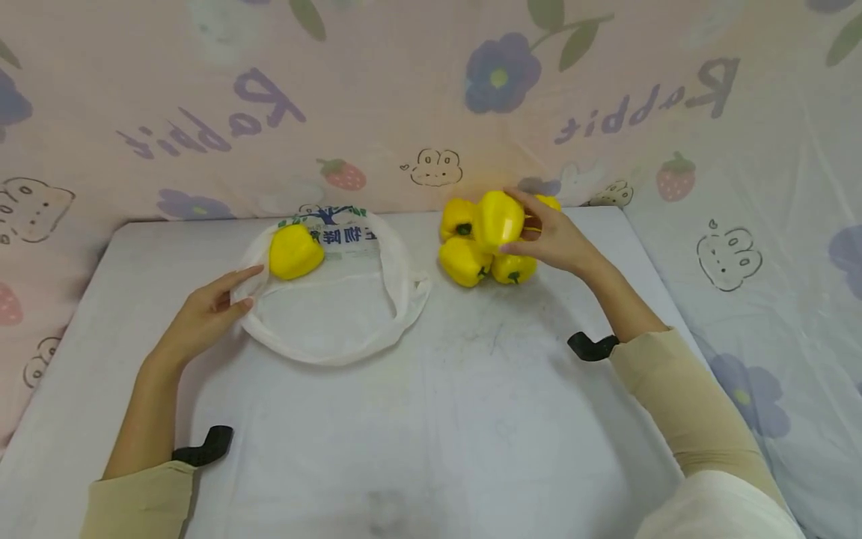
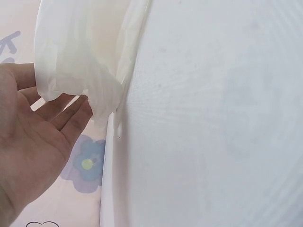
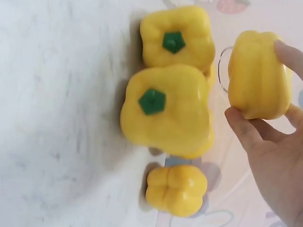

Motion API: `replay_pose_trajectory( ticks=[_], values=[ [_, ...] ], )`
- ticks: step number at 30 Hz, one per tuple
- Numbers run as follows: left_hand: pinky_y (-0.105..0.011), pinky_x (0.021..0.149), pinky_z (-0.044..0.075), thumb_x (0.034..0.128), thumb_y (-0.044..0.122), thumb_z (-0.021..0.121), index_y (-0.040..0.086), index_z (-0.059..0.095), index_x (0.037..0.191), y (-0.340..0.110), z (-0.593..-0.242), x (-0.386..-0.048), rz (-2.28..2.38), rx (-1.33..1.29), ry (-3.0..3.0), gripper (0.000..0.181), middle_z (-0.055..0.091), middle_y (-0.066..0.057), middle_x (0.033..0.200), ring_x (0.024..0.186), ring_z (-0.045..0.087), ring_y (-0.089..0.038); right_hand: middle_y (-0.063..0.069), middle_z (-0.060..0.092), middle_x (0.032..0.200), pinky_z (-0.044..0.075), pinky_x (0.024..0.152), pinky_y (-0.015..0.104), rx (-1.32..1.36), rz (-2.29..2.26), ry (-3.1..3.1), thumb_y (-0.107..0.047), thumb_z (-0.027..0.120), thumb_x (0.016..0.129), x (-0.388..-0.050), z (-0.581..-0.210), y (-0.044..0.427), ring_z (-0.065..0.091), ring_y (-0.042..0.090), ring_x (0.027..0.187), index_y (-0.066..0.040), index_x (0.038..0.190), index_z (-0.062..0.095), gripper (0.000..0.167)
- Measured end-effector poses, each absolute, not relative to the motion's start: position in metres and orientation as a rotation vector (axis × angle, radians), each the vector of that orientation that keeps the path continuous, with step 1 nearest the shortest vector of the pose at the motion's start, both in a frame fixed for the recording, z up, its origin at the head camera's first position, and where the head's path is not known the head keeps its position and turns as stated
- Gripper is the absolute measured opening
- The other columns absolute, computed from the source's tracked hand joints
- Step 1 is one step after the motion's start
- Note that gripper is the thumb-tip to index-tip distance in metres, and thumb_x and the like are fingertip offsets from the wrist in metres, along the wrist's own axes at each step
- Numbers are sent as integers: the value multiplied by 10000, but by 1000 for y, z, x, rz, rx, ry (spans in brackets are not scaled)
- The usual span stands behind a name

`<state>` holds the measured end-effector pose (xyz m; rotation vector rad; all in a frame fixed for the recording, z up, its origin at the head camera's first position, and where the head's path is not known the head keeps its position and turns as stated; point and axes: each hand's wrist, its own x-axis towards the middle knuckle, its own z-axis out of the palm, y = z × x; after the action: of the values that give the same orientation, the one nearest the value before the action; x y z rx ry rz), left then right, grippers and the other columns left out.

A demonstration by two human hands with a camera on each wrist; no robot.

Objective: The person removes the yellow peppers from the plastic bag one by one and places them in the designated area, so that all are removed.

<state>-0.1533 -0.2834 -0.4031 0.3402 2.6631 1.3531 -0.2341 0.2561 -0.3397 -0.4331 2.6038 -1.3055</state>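
Observation:
With its thumb and fingers at the rim, my left hand [image 1: 205, 311] holds the left side of a white plastic bag [image 1: 330, 355]. The bag lies with its mouth spread wide, and printing shows on its far inner side. One yellow bell pepper [image 1: 295, 253] sits inside at the upper left. My right hand [image 1: 555, 238] grips another yellow bell pepper [image 3: 259, 78] between thumb and fingertips, raised off the table above the pile. Several more yellow bell peppers [image 1: 465, 262] with green stems rest beneath and around it, partly hidden by the hand and the held pepper.
A white-covered table [image 1: 404, 449] carries everything. Behind it hangs a pink cloth [image 1: 390, 90] printed with flowers and rabbits, continuing down the right side. Black curved pieces stick out near the left [image 1: 205, 447] and right [image 1: 592, 346] wrists.

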Motion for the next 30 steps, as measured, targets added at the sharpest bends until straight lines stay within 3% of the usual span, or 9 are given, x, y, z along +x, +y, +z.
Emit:
replay_pose_trajectory(
  ticks=[1,5,11,19,30],
  values=[
    [-667,1103,249,1012,125,573,103,413,1518,-284,-403,-153,1364,342,2652,531,314,-236,1568,1431,248,-478,86,336,1557,412,1103,457,-422,-1317,2604,-278,813,842,-234,-341,259,441,323,1350,-257,1585,255,929],
    [-704,1093,219,1016,128,560,87,406,1517,-284,-403,-152,1369,335,2635,526,299,-241,1573,1433,224,-495,84,357,1541,415,1098,465,-387,-1337,2613,-245,820,835,-234,-341,270,447,327,1337,-233,1578,276,921],
    [-716,1081,236,1021,141,552,103,407,1521,-284,-401,-153,1348,329,2650,522,329,-252,1555,1414,256,-505,46,314,1579,419,1097,453,-306,-1342,2612,-239,823,834,-233,-337,286,420,312,1364,-334,1570,278,921],
    [-715,1073,254,1020,147,557,100,409,1519,-285,-400,-154,1342,322,2651,522,326,-263,1551,1406,270,-503,25,224,1635,417,1087,458,-276,-1220,2680,-258,785,873,-234,-336,314,416,357,1367,-385,1573,240,897],
    [-722,1083,227,1030,165,536,99,401,1522,-286,-403,-153,1358,310,2629,515,298,-262,1566,1428,229,-505,95,237,1627,386,1091,520,-301,-1168,2682,-132,758,889,-230,-346,338,383,411,1385,-229,1597,224,892]
  ],
)
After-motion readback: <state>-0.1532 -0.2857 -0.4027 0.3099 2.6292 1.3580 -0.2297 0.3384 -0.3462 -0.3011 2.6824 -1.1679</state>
